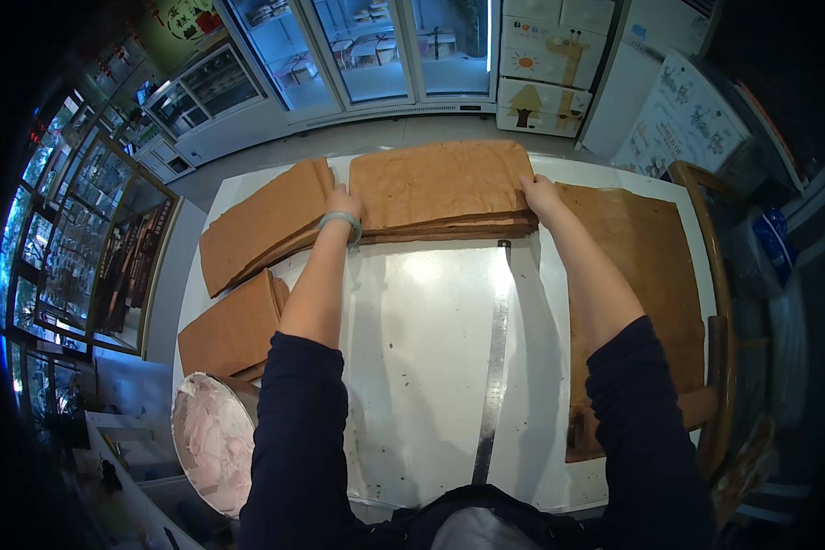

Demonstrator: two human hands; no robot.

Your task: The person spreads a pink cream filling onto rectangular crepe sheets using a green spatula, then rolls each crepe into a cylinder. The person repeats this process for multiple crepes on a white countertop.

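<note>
A stack of brown sponge cake sheets (440, 183) lies at the far middle of the white table. My left hand (342, 205), with a pale green bangle on the wrist, grips the left edge of the upper sheet. On the opposite edge, the fingers of my right hand (540, 194) are closed at the corner side; my fingertips are partly hidden. Beside my left hand rests another stack of sheets (264, 220), and a smaller stack (231, 328) sits nearer to me. A long thin metal strip (497, 357) lies lengthwise on the table.
A bowl of pale pink cream (213, 442) stands at the near left. Along the right side lies a large brown sheet (637, 275), with a brown roll-shaped piece (695, 410) at its near end. A wooden chair (720, 339) borders the table's right edge. Glass-door fridges (367, 55) stand beyond.
</note>
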